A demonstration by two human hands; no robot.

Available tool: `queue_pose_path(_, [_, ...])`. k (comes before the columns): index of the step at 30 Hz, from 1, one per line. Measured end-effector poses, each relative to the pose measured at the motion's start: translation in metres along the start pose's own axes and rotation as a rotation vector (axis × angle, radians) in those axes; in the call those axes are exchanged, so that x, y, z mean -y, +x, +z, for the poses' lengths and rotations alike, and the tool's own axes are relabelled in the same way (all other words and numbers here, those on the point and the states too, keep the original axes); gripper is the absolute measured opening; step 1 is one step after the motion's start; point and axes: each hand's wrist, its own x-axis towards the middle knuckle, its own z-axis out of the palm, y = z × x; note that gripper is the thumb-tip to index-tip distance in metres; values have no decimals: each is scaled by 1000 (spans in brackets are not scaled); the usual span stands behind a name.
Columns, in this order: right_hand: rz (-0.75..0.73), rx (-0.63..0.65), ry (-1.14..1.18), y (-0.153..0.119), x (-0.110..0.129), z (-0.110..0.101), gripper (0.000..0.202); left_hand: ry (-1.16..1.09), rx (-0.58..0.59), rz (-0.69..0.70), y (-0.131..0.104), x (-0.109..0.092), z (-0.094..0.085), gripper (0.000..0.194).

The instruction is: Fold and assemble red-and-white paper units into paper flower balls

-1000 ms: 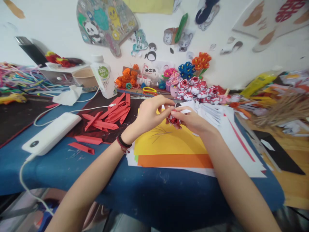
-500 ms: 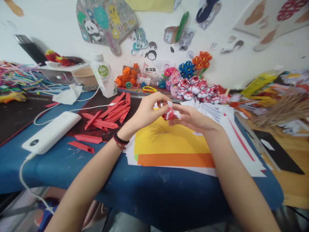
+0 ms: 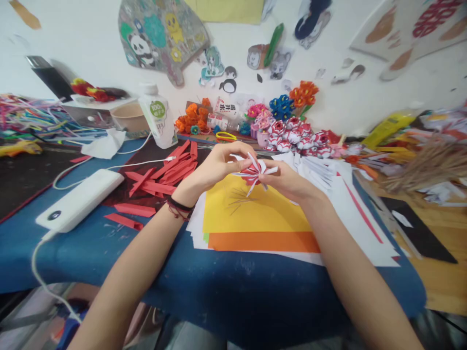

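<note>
A red and white folded-paper flower [image 3: 254, 173] is held between both hands, its narrow white-edged strips fanning out towards me. My left hand [image 3: 228, 160] grips it from the left with thumb and fingers. From the right, my right hand [image 3: 282, 180] pinches its edge. Beneath them lies a yellow paper sheet [image 3: 262, 214] with several thin dark sticks or wires [image 3: 239, 198] on it. Folded red paper strips [image 3: 160, 177] are piled to the left, and white folded strips [image 3: 315, 167] lie to the right.
Finished red and white paper flowers [image 3: 292, 133] are clustered at the back by yellow-handled scissors [image 3: 226, 136]. A white bottle [image 3: 157, 116] stands back left, behind a white power bank [image 3: 80, 199] with cables. A black flat object [image 3: 419, 228] lies at right.
The paper flower has been turned, so its fanned strips now face me. My right fingers have shifted to pinch its right edge; my left hand still grips it.
</note>
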Motion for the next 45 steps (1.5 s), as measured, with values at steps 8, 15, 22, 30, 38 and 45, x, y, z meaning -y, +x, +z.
queue_pose_path(8, [-50, -242, -77, 2, 3, 4, 50, 305, -191, 85, 3, -4, 2, 33])
queue_pose_path(15, [-37, -270, -68, 4, 1, 7, 52, 355, -191, 165, 3, 1, 4, 37])
queue_pose_path(22, [-47, -287, -49, 5, -2, 6, 54, 348, -150, 131, 2, 5, 2, 26])
queue_pose_path(30, [-218, -455, -457, 8, -4, 6, 45, 665, -306, 125, -1, 4, 16, 11])
queue_pose_path(38, [-518, -515, -868, 6, -2, 6, 15, 976, -163, 169, -6, 5, 25, 15])
queue_pose_path(45, [-519, -501, -850, 5, 1, 5, 19, 1004, -138, 205, -6, 2, 24, 24])
